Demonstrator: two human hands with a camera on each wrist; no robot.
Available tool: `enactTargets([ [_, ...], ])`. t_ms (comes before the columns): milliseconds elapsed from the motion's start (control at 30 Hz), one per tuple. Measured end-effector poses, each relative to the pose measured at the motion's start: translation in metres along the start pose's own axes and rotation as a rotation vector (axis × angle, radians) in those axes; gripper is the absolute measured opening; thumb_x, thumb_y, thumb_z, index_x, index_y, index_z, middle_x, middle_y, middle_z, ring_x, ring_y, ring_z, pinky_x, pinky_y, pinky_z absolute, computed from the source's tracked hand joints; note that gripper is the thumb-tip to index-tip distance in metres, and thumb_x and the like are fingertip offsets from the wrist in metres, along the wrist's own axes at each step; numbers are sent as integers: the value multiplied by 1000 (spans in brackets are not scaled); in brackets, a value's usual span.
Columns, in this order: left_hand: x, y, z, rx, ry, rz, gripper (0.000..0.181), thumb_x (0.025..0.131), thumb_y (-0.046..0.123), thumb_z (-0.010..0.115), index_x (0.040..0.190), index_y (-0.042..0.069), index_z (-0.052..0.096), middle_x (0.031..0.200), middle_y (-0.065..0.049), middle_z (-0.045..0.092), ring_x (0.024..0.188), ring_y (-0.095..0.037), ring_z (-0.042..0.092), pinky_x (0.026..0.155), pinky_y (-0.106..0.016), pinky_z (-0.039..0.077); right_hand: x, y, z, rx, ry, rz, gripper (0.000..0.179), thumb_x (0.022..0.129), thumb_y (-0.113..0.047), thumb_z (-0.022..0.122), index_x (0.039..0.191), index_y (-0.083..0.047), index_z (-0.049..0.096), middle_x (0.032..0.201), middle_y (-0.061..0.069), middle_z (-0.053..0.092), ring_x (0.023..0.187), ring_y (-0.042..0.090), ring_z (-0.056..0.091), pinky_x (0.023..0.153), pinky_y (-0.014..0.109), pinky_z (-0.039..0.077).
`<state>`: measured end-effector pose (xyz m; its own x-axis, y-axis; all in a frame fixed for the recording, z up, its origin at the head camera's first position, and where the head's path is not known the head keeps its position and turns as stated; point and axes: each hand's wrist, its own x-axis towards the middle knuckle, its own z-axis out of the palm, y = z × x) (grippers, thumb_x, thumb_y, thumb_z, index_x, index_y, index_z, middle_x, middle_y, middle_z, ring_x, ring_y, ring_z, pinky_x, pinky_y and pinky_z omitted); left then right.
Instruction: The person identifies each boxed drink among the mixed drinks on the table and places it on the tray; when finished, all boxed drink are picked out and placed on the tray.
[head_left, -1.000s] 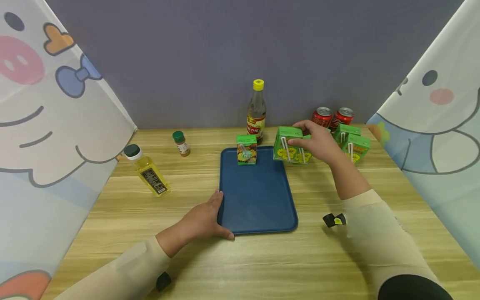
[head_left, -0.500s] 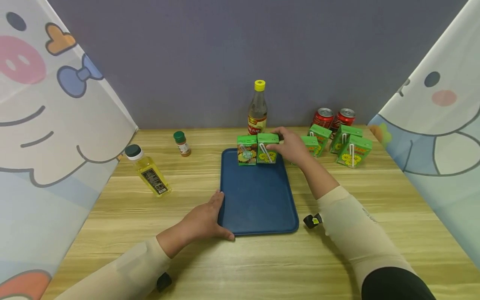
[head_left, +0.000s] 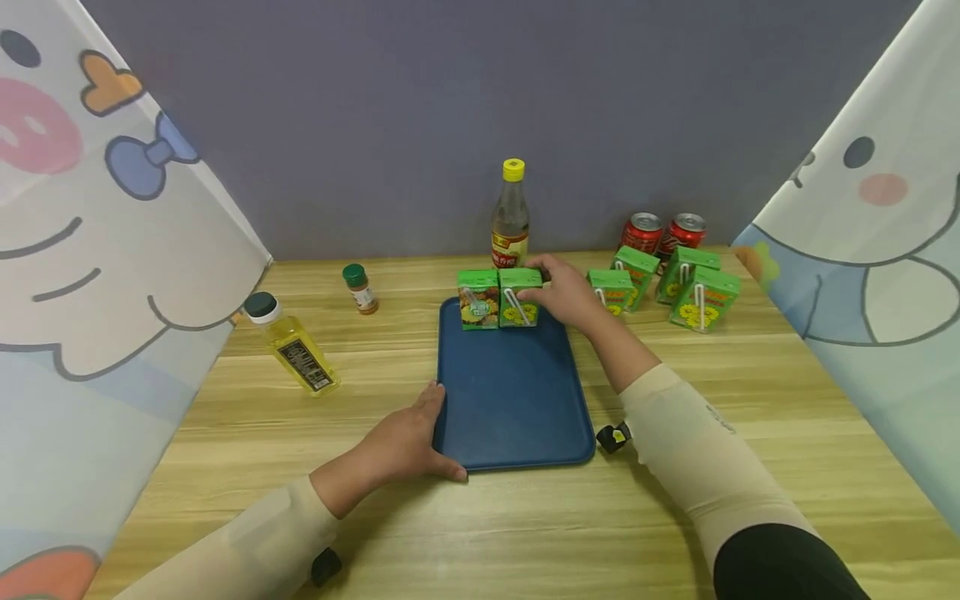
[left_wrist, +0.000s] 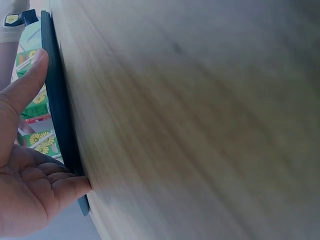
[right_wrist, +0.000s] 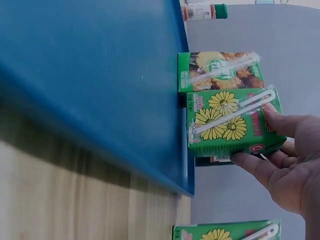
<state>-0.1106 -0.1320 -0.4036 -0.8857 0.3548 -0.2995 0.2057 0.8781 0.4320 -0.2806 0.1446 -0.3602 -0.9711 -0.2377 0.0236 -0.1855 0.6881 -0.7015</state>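
Observation:
My right hand grips a green juice box with yellow flowers and a white straw, at the far end of the blue tray. The right wrist view shows thumb and fingers on opposite sides of this juice box. Right beside it stands another green drink box with a different front picture. My left hand rests at the tray's near left corner, thumb along the front edge and fingers along the left side. In the left wrist view the tray's rim runs past the left hand's thumb and fingers.
Several more green juice boxes stand right of the tray, with two red cans behind. A yellow-capped bottle stands behind the tray. To the left are a green-capped spice jar and a bottle of yellow oil.
My right hand has carried the flowered juice box leftward from beside the tray to its far end, against the other drink box. The left hand has stayed at the tray's corner.

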Motion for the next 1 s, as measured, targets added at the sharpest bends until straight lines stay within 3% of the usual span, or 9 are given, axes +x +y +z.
enactTargets([
  [333, 1, 0, 4, -4, -8, -4, 133, 61, 62, 85, 157, 2, 16, 164, -16, 13, 142, -37, 35, 110, -48, 37, -4, 24, -11, 15, 0, 47, 61, 90, -39, 70, 143, -16, 48, 145, 10, 49, 132, 34, 45, 101, 54, 42],
  [767, -1, 0, 0, 6, -2, -8, 132, 62, 62, 85, 157, 1, 15, 163, -17, 13, 143, -37, 33, 111, -48, 37, -5, 22, -16, -18, -41, 4, 67, 94, -39, 66, 149, -14, 39, 153, 12, 40, 136, 36, 41, 105, 56, 40],
  [1000, -1, 1, 0, 2, -4, 1, 132, 63, 62, 85, 156, 1, 15, 163, -18, 12, 143, -37, 33, 111, -48, 37, -20, 8, -54, 37, -19, -32, 69, 94, -46, 63, 150, -15, 36, 153, 10, 40, 139, 33, 40, 105, 56, 40],
])
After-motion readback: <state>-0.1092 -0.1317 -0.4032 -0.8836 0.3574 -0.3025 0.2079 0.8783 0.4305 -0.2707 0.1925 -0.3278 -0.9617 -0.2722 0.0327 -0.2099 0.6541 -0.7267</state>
